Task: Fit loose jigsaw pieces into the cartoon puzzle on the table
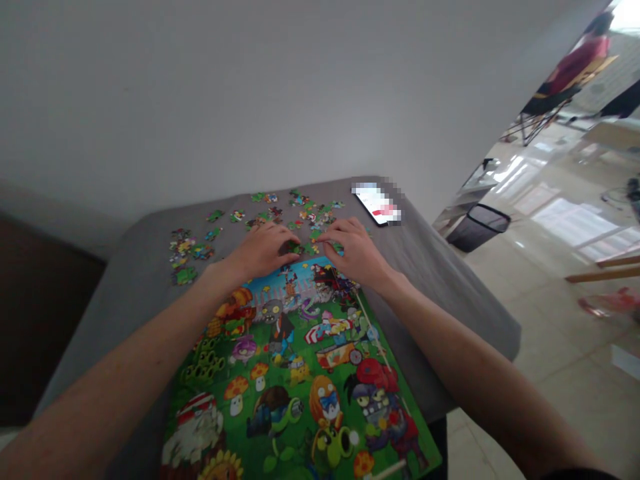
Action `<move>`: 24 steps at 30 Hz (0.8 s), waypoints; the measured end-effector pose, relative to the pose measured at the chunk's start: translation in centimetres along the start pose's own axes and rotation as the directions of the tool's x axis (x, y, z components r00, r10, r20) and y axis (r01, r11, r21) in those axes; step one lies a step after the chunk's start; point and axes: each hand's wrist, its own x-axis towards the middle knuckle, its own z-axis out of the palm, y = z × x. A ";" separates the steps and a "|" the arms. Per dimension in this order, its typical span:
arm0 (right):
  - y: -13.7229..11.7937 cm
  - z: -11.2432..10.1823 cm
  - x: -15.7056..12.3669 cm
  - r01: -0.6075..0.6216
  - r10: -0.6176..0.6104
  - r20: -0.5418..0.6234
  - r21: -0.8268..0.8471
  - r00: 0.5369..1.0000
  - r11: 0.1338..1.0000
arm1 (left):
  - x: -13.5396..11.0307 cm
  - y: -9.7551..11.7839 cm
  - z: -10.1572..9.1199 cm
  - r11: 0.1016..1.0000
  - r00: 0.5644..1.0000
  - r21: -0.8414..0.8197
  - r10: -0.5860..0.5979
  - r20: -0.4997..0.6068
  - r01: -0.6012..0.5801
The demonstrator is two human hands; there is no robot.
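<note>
Now, jigsaw puzzle (295, 373): mostly assembled, far edge ragged, gaps left there.
Loose jigsaw pieces (300, 217): scattered beyond the puzzle on the grey tablecloth (425, 300).
Left hand (260, 252): fingers curled on pieces at the puzzle's far edge; grasp unclear.
Right hand (353, 252): curled beside them; grasp unclear.
Smartphone (376, 203): beyond the puzzle.

A plain white wall (200, 100) fills the far side, with a dark brown panel (45, 313) low on the left. To the right, a glossy pale tile floor (565, 347) shines with window-shaped reflections, and a black mesh wastebasket (477, 228) stands against the wall. A black folding chair (543, 107) sits farther off, beneath bright daylight (625, 13).
</note>
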 end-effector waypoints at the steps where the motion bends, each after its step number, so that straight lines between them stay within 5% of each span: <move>1: -0.1 0.0 0.0 0.010 -0.010 0.002 -0.001 1.000 1.000 | 0.0 0.0 0.0 1.000 1.000 -0.008 -0.006 0.005 0.006; 11: 0.5 0.3 -0.2 0.052 -0.052 -0.025 0.002 0.998 0.999 | 1.7 -0.7 0.6 0.979 0.991 -0.157 -0.126 0.032 0.130; 16: 1.0 0.5 -0.3 0.088 -0.088 -0.044 0.012 0.995 0.996 | 2.0 0.8 -0.5 0.964 0.990 -0.225 -0.142 0.024 0.144; 19: 1.4 0.4 -0.4 0.085 -0.084 -0.069 0.016 0.994 0.996 | -1.2 3.1 -2.1 0.949 0.985 -0.271 -0.171 -0.005 0.163; 24: 1.4 0.0 -0.3 0.069 -0.067 -0.065 0.035 0.996 0.997 | -12.0 8.8 -4.5 0.832 0.958 -0.482 -0.275 0.076 0.277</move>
